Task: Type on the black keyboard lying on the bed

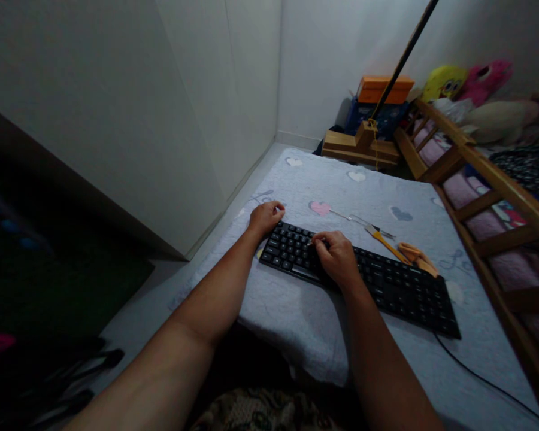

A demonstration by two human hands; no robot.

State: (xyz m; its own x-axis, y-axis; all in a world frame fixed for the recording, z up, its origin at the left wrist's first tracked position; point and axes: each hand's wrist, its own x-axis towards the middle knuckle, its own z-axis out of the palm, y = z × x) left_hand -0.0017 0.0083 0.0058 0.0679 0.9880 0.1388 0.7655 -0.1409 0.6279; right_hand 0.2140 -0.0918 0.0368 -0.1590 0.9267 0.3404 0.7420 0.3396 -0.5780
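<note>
A black keyboard lies slantwise on a pale blue blanket with hearts. My left hand grips the keyboard's far left corner, fingers curled round the edge. Over the left half of the keys, my right hand is closed in a pinch; what it pinches is too small to make out. Behind the keyboard lie a yellow-handled tool, a metal tool and orange-handled scissors.
The keyboard's cable trails off to the lower right. A wooden bed rail runs along the right with plush toys behind it. An orange box and wooden stand sit in the far corner. White walls close the left.
</note>
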